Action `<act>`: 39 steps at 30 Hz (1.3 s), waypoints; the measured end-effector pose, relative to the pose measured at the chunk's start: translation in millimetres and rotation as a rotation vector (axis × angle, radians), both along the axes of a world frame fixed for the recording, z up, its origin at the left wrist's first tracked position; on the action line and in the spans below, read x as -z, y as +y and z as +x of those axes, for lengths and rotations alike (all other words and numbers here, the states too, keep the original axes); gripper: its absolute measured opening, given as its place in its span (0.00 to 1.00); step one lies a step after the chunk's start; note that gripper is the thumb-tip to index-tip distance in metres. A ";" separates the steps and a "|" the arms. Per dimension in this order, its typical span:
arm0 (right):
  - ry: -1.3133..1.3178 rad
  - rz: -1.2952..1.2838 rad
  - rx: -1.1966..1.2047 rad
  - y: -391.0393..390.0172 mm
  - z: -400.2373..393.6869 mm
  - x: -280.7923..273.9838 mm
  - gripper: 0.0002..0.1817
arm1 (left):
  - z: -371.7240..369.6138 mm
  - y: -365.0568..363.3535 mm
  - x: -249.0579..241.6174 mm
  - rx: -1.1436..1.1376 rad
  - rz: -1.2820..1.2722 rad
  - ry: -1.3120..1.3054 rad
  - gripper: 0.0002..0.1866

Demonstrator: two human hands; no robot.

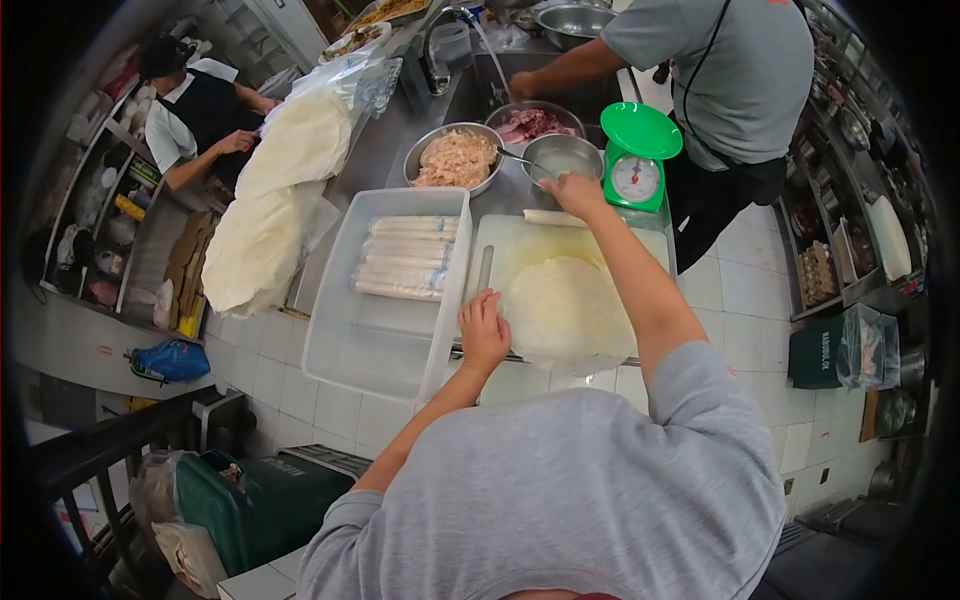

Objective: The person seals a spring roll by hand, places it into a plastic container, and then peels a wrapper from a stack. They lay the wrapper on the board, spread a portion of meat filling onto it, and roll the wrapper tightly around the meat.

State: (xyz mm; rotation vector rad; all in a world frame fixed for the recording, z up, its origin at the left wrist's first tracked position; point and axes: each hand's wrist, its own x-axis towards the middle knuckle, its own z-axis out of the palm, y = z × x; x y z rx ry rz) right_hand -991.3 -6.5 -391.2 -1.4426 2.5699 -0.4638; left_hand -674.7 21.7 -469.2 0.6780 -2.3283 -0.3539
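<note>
On a white cutting board (655, 245) lies a round, thin pale wrapper (562, 300), its near edge hanging over the board's front. My left hand (484, 330) rests at the board's left edge beside the wrapper, fingers loosely bent with nothing visible in them. My right hand (572, 192) reaches across the board and closes on the handle end of a metal spoon (520, 159). That spoon slants from the bowl of pale pink ground filling (457, 160) past the rim of a metal bowl of liquid (563, 158). One rolled wrapper (553, 217) lies at the board's back edge.
A plastic bin (335, 330) holds several wrapped rolls (405, 255). Stacked wrappers (265, 235) lie left. Behind are a bowl of raw meat (535, 124), a green scale (637, 180) and a running faucet (440, 55). One co-worker (735, 80) reaches into the sink; another (195, 115) stands left.
</note>
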 end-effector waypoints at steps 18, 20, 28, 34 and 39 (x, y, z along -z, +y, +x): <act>-0.252 -0.092 -0.610 81.5 152.3 45.9 0.32 | 0.7 -1.1 3.9 0.009 0.000 0.005 0.23; -0.510 0.015 -0.551 70.7 141.4 17.1 0.22 | 1.6 -2.6 9.4 0.006 -0.020 -0.004 0.23; 0.446 -0.201 -0.022 49.1 -8.6 89.3 0.16 | 1.9 0.6 -1.0 0.015 -0.015 0.015 0.23; 0.210 -0.079 -0.018 58.3 4.2 55.6 0.24 | 1.4 -0.1 1.3 0.013 -0.024 0.019 0.22; 0.084 -0.133 -0.130 57.0 16.0 63.4 0.20 | 1.7 -0.1 0.4 0.016 -0.028 0.015 0.22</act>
